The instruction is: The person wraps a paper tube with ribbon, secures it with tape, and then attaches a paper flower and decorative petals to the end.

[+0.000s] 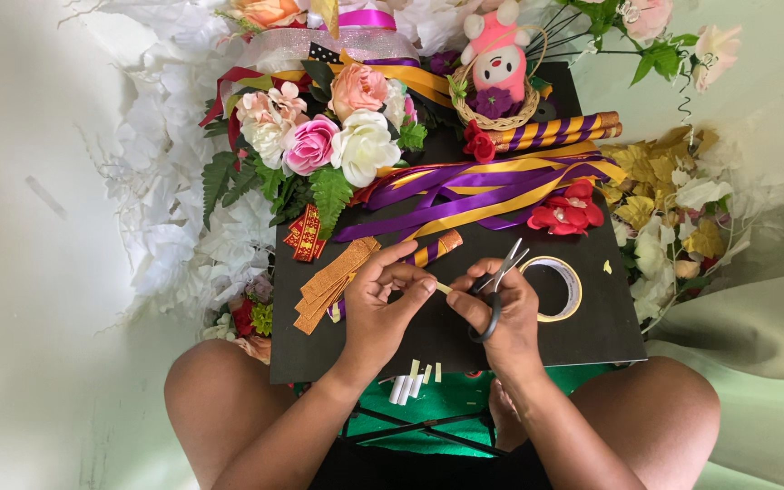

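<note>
Resting across the person's knees, the black board (pixel 592 327) serves as the surface and carries nearly everything. At its upper left lies a bunch of artificial roses (pixel 333 136) in pink, white and peach with green leaves. Purple and gold ribbons (pixel 492 186) spread over the middle, with red fabric flowers (pixel 569 210) on their right end. A small basket with a pink plush toy (pixel 498 63) stands at the far edge. Near the right side lies a roll of tape (pixel 555 289), just beside the right hand (pixel 505 318). Orange ribbon strips (pixel 333 281) lie beside the left hand (pixel 383 304). The right hand has its fingers through the handles of the scissors (pixel 499 290), blades pointing away. The left hand's grip is pressed together, pinching a small pale strip (pixel 444 288) between both hands, above the board. More pale pieces (pixel 410 381) lie at the near edge.
</note>
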